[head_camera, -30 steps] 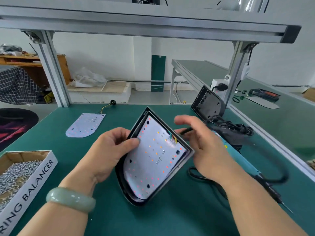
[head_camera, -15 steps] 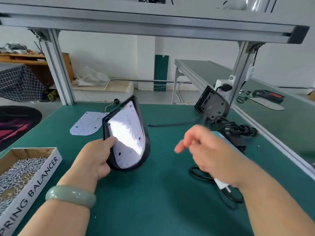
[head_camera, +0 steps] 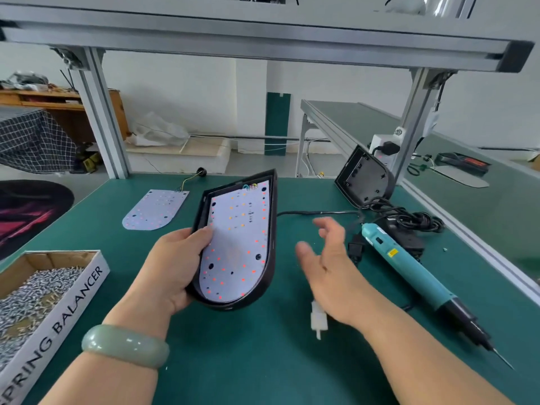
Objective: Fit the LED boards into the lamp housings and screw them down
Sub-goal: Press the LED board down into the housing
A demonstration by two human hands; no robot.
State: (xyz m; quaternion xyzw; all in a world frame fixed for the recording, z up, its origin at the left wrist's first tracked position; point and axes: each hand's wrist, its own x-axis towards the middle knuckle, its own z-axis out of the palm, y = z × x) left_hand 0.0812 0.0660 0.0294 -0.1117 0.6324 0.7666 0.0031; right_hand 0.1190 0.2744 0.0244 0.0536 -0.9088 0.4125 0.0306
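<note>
My left hand [head_camera: 172, 267] grips the left edge of a black lamp housing [head_camera: 270, 252], thumb on the white LED board [head_camera: 236, 244] that lies inside it, round end toward me. My right hand [head_camera: 327, 258] hovers open just right of the housing, holding nothing. A second LED board [head_camera: 155, 210] with wires lies flat at the far left of the green table. Another black housing [head_camera: 362, 181] leans upright at the back right. A teal electric screwdriver [head_camera: 409, 267] lies to the right, tip toward me.
A cardboard box of screws [head_camera: 35, 293] sits at the left front. A black cable and power adapter [head_camera: 406, 226] lie behind the screwdriver. A small white connector [head_camera: 318, 320] lies under my right wrist. Aluminium frame posts [head_camera: 99, 112] stand at the table's back corners.
My left hand has turned the housing from its tilted, edge-on pose back to face up, nearer the table centre. My right hand has opened and moved in beside it.
</note>
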